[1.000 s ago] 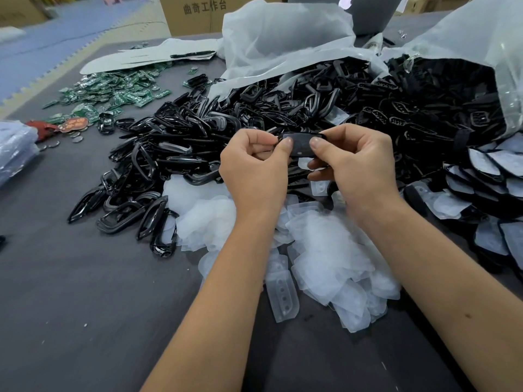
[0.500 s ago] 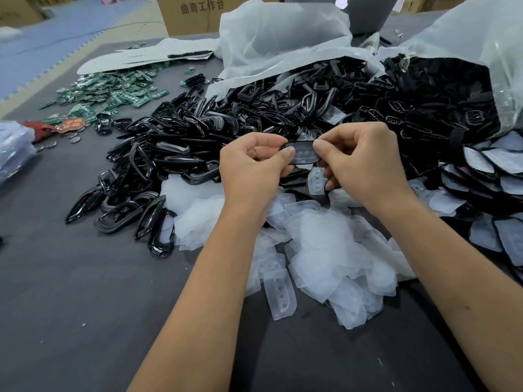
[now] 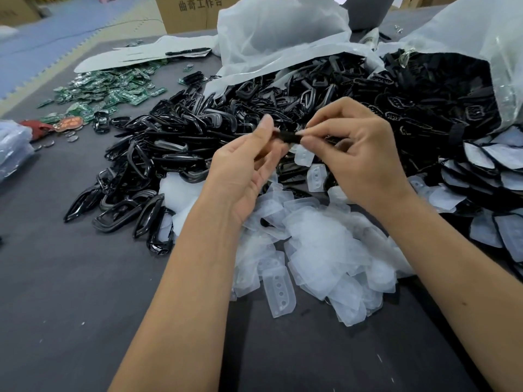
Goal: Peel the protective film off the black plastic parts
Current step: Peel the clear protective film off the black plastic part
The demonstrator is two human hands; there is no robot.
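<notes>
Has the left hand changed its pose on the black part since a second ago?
Yes. The left hand has rolled palm up, fingers looser, beside the film pile, while both hands hold the black part.

The cardboard box (image 3: 192, 12) reads "曲奇工作台".

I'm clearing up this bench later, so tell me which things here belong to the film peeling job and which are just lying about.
Belongs to the job:
- black plastic part, pinched by the left hand and right hand
- heap of black plastic parts
- pile of peeled clear film
- film-covered parts

Just lying about:
- green circuit boards
- cardboard box
- white plastic bag
</notes>
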